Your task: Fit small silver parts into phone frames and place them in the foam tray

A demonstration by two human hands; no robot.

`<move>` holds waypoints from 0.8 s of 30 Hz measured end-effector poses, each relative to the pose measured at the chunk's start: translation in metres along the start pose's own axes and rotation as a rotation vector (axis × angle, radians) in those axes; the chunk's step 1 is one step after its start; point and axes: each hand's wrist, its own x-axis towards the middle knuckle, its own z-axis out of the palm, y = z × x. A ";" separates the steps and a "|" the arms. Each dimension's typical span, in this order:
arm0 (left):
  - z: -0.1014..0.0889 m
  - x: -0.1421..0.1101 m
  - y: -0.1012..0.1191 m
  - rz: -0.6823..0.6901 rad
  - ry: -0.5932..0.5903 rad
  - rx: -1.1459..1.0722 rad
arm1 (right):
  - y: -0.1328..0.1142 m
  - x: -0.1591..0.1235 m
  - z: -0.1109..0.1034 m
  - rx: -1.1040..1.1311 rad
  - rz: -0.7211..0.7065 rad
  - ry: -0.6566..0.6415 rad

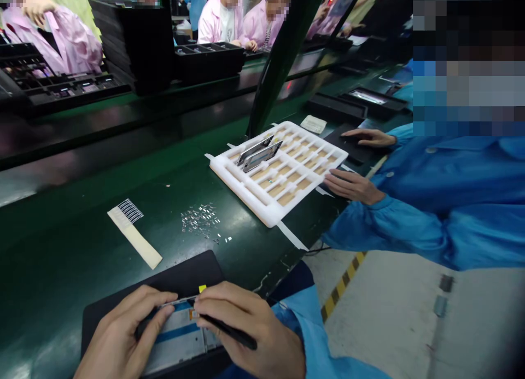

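Observation:
On a black mat [194,269] at the bench's near edge lies a flat silver phone frame [176,340] with blue strips and a small orange-gold part. My left hand [127,324] grips its upper left edge between thumb and fingers. Held in my right hand [250,324] are slim black tweezers [229,331], angled across the frame; their tip is hidden by my fingers. A small yellow tab [202,289] shows at the frame's far edge, beside my right fingers. Past the mat are a scatter of tiny metal pieces [200,220] and a cream strip [141,245] with thin dark-and-white strips at its end.
A white foam tray [241,190] with slots is taped to the green bench [61,248]; two phone frames [262,156] stand in it. At right, a co-worker in blue has one hand [355,186] by the tray. Black trays [131,45] stand stacked behind a slanted dark post [283,56].

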 end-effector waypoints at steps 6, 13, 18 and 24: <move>0.000 -0.001 0.002 0.011 -0.003 0.021 | 0.000 0.004 -0.005 0.003 0.000 -0.064; -0.002 -0.002 -0.002 0.084 -0.002 0.064 | 0.002 0.017 -0.016 0.077 0.057 -0.149; -0.002 -0.004 -0.003 0.083 -0.008 0.071 | 0.003 0.018 -0.019 0.059 -0.023 -0.132; 0.002 -0.005 -0.007 0.068 -0.018 0.074 | 0.003 0.016 -0.017 0.097 -0.051 -0.105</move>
